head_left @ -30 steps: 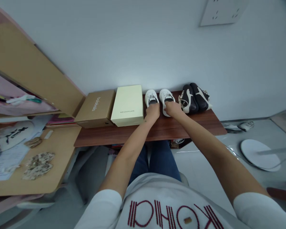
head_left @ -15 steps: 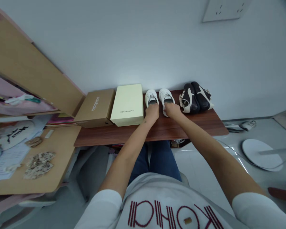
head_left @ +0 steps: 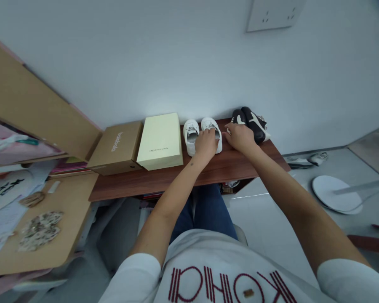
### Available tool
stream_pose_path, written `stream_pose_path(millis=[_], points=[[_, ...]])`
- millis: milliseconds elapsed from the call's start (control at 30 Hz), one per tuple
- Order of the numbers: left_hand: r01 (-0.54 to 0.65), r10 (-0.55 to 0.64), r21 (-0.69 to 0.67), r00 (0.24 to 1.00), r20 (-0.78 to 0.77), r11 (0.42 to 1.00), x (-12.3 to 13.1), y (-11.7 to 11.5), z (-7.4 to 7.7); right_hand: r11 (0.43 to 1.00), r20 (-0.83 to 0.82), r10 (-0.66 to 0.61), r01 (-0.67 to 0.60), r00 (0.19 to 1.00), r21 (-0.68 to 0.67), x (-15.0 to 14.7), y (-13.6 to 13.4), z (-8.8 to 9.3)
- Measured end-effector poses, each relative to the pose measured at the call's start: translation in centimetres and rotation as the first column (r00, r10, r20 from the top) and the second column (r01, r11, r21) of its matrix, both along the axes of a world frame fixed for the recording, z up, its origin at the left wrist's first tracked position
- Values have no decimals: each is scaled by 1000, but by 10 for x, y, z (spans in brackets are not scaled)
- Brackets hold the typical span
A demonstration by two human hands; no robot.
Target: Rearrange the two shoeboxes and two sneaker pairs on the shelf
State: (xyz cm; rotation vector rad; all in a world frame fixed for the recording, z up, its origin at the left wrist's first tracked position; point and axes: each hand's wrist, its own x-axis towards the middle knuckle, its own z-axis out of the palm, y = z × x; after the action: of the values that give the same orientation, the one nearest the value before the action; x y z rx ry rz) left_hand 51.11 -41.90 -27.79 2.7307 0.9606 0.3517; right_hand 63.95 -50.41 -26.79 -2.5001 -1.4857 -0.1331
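Just right of the centre of the frame, a pair of white lace-up sneakers [head_left: 192,136] sits side by side on a dark reddish wooden bench [head_left: 123,187], toes toward the wall [head_left: 139,59]. The left hand [head_left: 206,144] is over the right-hand shoe of this pair, covering part of its opening; its fingers are slightly spread and bent, with the thumb apart and pointing to the right of the frame. Whether the fingertips touch the shoe, I cannot tell.

The right hand [head_left: 241,136] is farther right, in front of a pair of black-and-white sneakers [head_left: 254,123], and hides part of the nearer one. Its thumb and forefinger stand apart and point left, with a gap between them; the other fingers are mostly hidden, and contact with the dark shoe is unclear.

Left of the white pair lies a pale yellow MEIZHIYUAN shoebox [head_left: 161,136], and just beside it, nearer the left of the frame, a brown balabala shoebox [head_left: 116,145]. At lower left, a patterned fabric scrunchie [head_left: 41,229] lies on a light wooden desk [head_left: 72,195]. A socket plate [head_left: 274,14] is on the wall at upper right; a round white base [head_left: 333,193] stands on the floor at right.
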Motion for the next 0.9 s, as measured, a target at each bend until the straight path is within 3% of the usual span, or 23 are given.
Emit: stream_pose_path(millis=[100, 267, 467, 733, 900], points=[[87, -83, -42, 993, 87, 995, 14, -16, -10, 997, -9, -65, 65, 998, 39, 20, -21, -5], [215, -185, -136, 962, 201, 967, 41, -40, -43, 982, -62, -174, 178, 983, 62, 58, -59, -23], [197, -136, -247, 960, 243, 949, 74, -47, -77, 976, -85, -187, 195, 979, 98, 114, -91, -53], [58, 92, -479, 954, 284, 876, 109, -41, -97, 986, -287, -155, 166, 945, 14, 173, -90, -90], [96, 52, -526, 964, 259, 845, 114, -30, -103, 986, -307, -165, 162, 937, -34, 179, -79, -89]])
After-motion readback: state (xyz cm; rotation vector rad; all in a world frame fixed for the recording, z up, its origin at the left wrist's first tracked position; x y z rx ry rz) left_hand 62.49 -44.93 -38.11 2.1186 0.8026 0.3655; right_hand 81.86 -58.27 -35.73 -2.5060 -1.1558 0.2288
